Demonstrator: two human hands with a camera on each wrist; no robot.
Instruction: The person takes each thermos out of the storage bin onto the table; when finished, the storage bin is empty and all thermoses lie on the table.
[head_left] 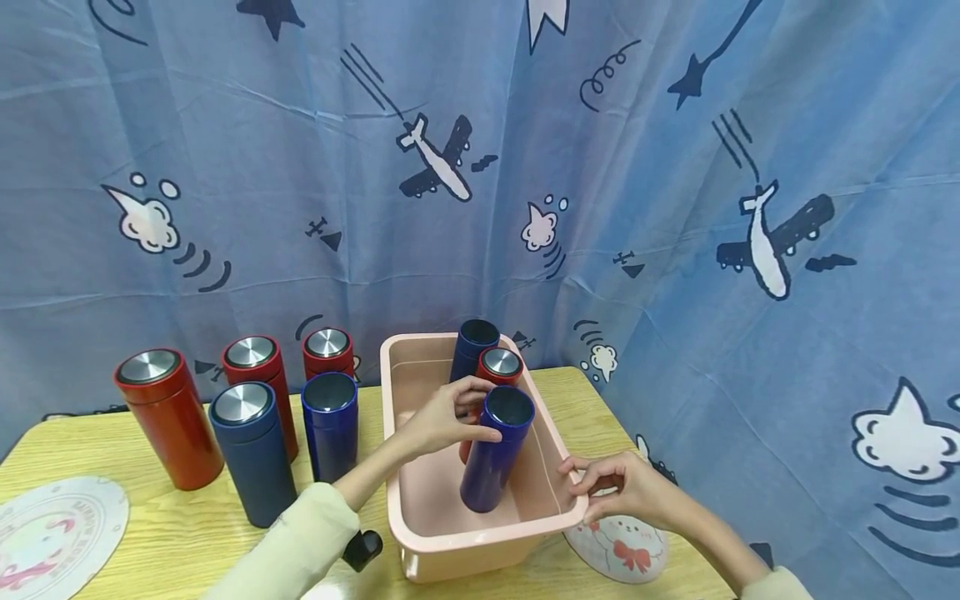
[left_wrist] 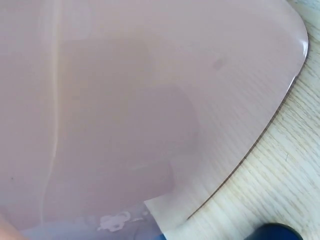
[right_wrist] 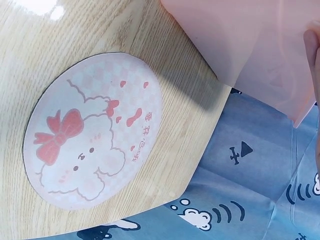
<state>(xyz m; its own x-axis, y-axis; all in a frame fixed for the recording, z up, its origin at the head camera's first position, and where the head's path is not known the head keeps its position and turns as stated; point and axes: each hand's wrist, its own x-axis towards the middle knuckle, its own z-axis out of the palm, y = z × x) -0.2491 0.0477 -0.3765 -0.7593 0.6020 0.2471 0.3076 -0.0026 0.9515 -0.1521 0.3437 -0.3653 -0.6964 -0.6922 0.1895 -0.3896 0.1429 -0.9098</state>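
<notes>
A pink plastic bin [head_left: 442, 543] stands on the wooden table. Inside it, my left hand [head_left: 444, 417] grips a glossy blue thermos [head_left: 492, 467] near its top, thumb on the near side and fingers behind. Right behind that bottle is a red thermos [head_left: 501, 363] with a silver lid, partly hidden by the hand. A dark blue thermos [head_left: 477, 337] stands at the bin's far end. My right hand [head_left: 630, 492] holds the bin's rim at the near right corner. The left wrist view is mostly filled by the bin's translucent wall [left_wrist: 120, 125].
Left of the bin stand several thermoses: a red one [head_left: 176, 425], a dark blue one [head_left: 258, 462] and a glossy blue one [head_left: 330, 433] among them. A small black object [head_left: 363, 550] lies by the bin. A bear-print round mat [right_wrist: 95, 135] lies to its right; another mat [head_left: 60, 533] far left. A blue curtain [head_left: 300, 208] hangs behind.
</notes>
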